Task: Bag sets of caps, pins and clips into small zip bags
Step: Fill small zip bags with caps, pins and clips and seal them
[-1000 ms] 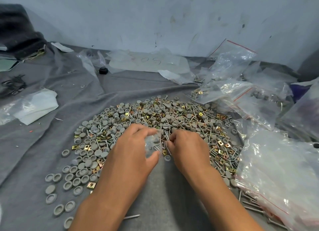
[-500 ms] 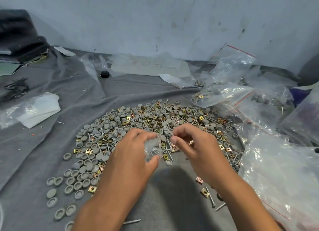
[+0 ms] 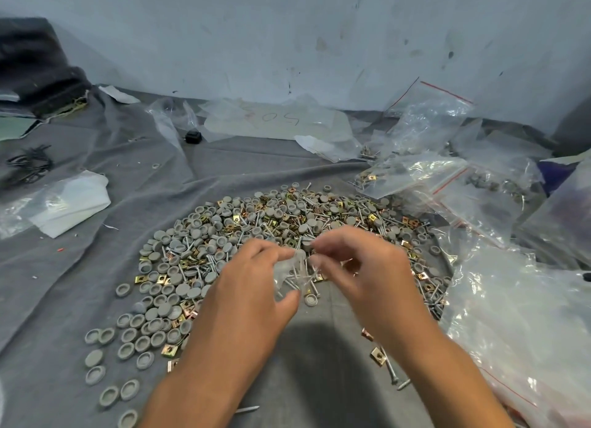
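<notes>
A wide pile (image 3: 271, 223) of grey round caps, steel pins and brass square clips lies on the grey cloth (image 3: 128, 204). My left hand (image 3: 252, 287) holds a small clear zip bag (image 3: 292, 269) between thumb and fingers, just above the pile's near edge. Pins show inside the bag. My right hand (image 3: 361, 267) is raised beside the bag's mouth, its fingertips pinching a small grey cap (image 3: 307, 244) at the bag's top. The two hands almost touch.
Large clear plastic bags (image 3: 527, 315) lie crumpled along the right side, some with red zip lines. A folded white packet (image 3: 70, 200) lies at the left, and a flat plastic sheet (image 3: 275, 120) lies by the wall. Loose caps (image 3: 128, 338) spread toward the near left.
My right hand has risen from the pile to the bag's mouth with a small part pinched. My left hand has lifted the bag slightly.
</notes>
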{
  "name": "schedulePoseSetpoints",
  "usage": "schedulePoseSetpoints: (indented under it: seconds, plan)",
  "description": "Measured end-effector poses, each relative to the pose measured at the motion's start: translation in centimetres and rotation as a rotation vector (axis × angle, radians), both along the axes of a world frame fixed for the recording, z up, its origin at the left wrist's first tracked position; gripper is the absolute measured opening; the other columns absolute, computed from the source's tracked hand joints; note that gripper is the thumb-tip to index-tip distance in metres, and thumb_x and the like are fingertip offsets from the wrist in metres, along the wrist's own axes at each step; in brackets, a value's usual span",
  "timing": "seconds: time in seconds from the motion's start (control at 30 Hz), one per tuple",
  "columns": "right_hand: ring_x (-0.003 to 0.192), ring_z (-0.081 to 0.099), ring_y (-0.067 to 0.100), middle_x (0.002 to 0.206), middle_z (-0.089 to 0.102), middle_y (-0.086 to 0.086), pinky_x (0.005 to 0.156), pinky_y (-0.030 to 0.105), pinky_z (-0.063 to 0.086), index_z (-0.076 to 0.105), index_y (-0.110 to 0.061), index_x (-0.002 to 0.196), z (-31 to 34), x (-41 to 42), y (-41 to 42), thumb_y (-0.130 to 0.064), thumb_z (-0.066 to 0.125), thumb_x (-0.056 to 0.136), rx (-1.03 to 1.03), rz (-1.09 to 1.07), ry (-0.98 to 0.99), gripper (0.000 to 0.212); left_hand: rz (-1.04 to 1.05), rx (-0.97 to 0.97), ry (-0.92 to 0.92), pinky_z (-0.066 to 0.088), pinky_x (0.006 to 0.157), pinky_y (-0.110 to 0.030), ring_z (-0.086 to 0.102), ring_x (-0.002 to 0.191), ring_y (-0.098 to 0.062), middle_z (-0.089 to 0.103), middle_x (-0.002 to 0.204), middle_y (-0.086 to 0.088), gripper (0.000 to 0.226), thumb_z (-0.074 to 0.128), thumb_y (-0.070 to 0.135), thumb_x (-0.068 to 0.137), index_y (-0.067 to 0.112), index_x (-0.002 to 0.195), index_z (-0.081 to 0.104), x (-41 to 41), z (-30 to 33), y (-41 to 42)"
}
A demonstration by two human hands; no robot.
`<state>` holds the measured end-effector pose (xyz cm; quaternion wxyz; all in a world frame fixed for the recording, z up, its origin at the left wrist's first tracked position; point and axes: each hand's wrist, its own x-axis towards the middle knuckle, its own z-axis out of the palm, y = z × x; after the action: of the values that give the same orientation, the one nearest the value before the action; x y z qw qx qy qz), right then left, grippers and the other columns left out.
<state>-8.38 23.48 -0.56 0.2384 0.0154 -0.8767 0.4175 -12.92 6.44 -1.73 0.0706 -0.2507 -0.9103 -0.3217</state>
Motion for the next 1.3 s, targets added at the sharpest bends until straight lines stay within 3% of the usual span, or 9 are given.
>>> schedulePoseSetpoints:
  seconds: [0.13,0.33,0.5,0.67,0.83,1.0,1.13,1.23,1.3]
  plan:
    - [0.081,0.071,0.004,0.084,0.074,-0.012,0.074,0.020,0.058,0.072,-0.024,0.094,0.2,-0.2,1.3,-0.018,0.081,0.084,-0.181,-0.100,0.002,0.015,0.006,0.022,-0.004,0.055,0.081,-0.023,0.055,0.082,0.009,0.045,0.114,0.032,0.052,0.076,0.040,0.079,0.045,0.127,0.056,0.1,0.1,-0.2]
    - [0.085,0.066,0.004,0.091,0.070,-0.012,0.075,0.013,0.051,0.073,-0.016,0.098,0.1,-0.1,-2.4,-0.019,0.080,0.085,0.060,0.024,0.303,0.014,0.002,0.026,-0.007,0.054,0.078,-0.027,0.054,0.082,0.005,0.047,0.109,0.028,0.050,0.079,0.041,0.076,0.042,0.122,0.058,0.1,0.2,0.1]
    - [0.085,0.066,0.002,0.091,0.069,-0.017,0.073,0.013,0.050,0.071,-0.025,0.099,-0.6,-1.5,0.7,-0.023,0.074,0.092,-0.044,-0.144,0.111,0.008,0.011,0.049,-0.002,0.054,0.079,-0.025,0.053,0.078,0.007,0.047,0.113,0.031,0.050,0.076,0.041,0.078,0.044,0.125,0.059,0.2,0.2,-0.3]
    - [0.093,0.061,0.007,0.103,0.067,-0.014,0.084,0.033,0.053,0.069,-0.031,0.109,-3.8,-3.3,1.7,-0.042,0.072,0.091,0.234,-0.263,-0.388,0.021,0.015,0.055,0.010,0.049,0.078,-0.016,0.049,0.080,0.013,0.047,0.113,0.032,0.052,0.077,0.041,0.078,0.044,0.127,0.058,0.0,0.2,-0.5]
    - [0.104,0.060,0.018,0.108,0.066,-0.007,0.085,0.036,0.052,0.069,-0.029,0.110,-4.3,-4.3,0.3,-0.061,0.068,0.087,0.358,-0.390,-0.458,0.040,0.013,0.054,0.009,0.051,0.078,-0.019,0.050,0.082,0.009,0.047,0.114,0.031,0.052,0.076,0.041,0.079,0.045,0.127,0.057,0.0,0.1,-0.4]
    - [0.098,0.060,0.018,0.100,0.063,-0.007,0.078,0.036,0.052,0.070,-0.031,0.099,-4.5,-4.0,0.3,-0.046,0.065,0.094,0.350,-0.367,-0.433,0.016,0.009,0.049,0.006,0.050,0.077,-0.019,0.049,0.080,0.010,0.048,0.113,0.031,0.052,0.076,0.041,0.078,0.044,0.127,0.058,-0.1,0.1,-0.5]
    - [0.105,0.056,0.019,0.107,0.062,-0.006,0.083,0.039,0.051,0.069,-0.032,0.107,-4.3,-3.5,0.8,-0.040,0.056,0.101,0.402,-0.344,-0.478,0.017,0.012,0.052,0.004,0.047,0.076,-0.016,0.048,0.077,0.011,0.048,0.112,0.031,0.051,0.076,0.040,0.078,0.043,0.126,0.058,0.0,0.2,-0.5]
    - [0.096,0.055,0.014,0.097,0.060,-0.010,0.078,0.036,0.045,0.068,-0.028,0.103,-3.4,-3.1,1.2,-0.036,0.053,0.104,0.318,-0.264,-0.388,0.017,0.017,0.056,-0.004,0.050,0.077,-0.019,0.049,0.077,0.010,0.048,0.112,0.031,0.051,0.074,0.041,0.078,0.045,0.126,0.058,0.1,0.3,-0.5]
    - [0.077,0.053,0.005,0.080,0.060,-0.014,0.068,0.030,0.040,0.066,-0.027,0.091,-2.2,-2.5,1.1,-0.036,0.058,0.102,0.050,-0.141,-0.291,0.016,0.019,0.065,-0.014,0.053,0.079,-0.024,0.049,0.077,0.008,0.049,0.113,0.029,0.050,0.077,0.039,0.078,0.044,0.125,0.059,0.0,0.4,-0.5]
